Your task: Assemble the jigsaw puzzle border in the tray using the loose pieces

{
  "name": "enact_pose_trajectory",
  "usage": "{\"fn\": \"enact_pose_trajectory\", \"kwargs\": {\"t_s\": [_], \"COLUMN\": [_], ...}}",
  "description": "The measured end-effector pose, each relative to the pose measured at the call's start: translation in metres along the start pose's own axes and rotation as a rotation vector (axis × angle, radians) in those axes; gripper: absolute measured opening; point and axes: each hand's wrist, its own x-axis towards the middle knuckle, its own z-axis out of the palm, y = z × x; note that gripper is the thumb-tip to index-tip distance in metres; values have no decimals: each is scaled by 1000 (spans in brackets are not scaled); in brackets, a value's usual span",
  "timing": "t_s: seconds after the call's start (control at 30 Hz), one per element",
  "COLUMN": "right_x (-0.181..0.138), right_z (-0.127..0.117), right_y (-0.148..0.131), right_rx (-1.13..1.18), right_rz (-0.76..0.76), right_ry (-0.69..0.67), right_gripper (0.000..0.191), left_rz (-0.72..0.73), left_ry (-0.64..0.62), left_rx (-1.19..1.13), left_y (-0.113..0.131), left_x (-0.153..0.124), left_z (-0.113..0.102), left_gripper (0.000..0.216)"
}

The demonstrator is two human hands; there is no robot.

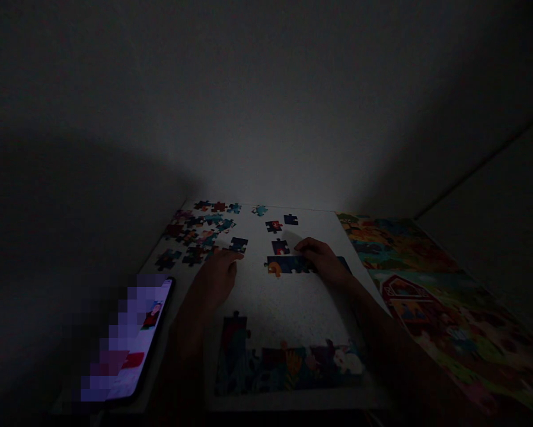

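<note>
My left hand is low over the white board, fingers curled at the near edge of a dark blue puzzle piece, which they seem to grip. My right hand reaches over the right part of a joined strip of puzzle pieces, partly covering it. Its fingers point left, loosely bent, with no piece visible in them. Just left of those fingertips lies a dark piece with red, close above the strip. Farther back rest a red-patterned piece and a plain dark blue piece.
Several loose pieces lie scattered at the board's back left; a teal piece is apart. An assembled puzzle section lies in front. A lit phone stands left. Colourful farm pictures lie right. A wall rises behind. The light is dim.
</note>
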Motion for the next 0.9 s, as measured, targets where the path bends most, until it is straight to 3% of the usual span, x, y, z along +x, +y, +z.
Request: {"fn": "enact_pose_trajectory", "kwargs": {"t_s": [0.23,0.43,0.53,0.63,0.77,0.9], "right_x": [2,2,15,37,64,77], "right_z": [1,-5,15,56,101,104], "right_y": [3,-5,-23,-46,-64,-68], "right_rx": [23,-152,-291,-444,-629,-639], "right_rz": [32,-173,-215,-249,-211,-137], "right_ry": [9,131,16,-170,-246,-295], "right_gripper": [17,16,22,33,44,38], "left_rz": [-107,-166,-182,-188,-197,-179], "left_ry": [67,103,96,86,77,67], "left_rx": [134,156,173,205,234,206], "left_y": [-12,-17,-18,-15,-12,-9], "left_x": [-1,-6,-9,-12,-16,-13], "left_z": [-10,-14,-13,-10,-9,-13], "left_gripper": [33,28,27,25,29,28]}}
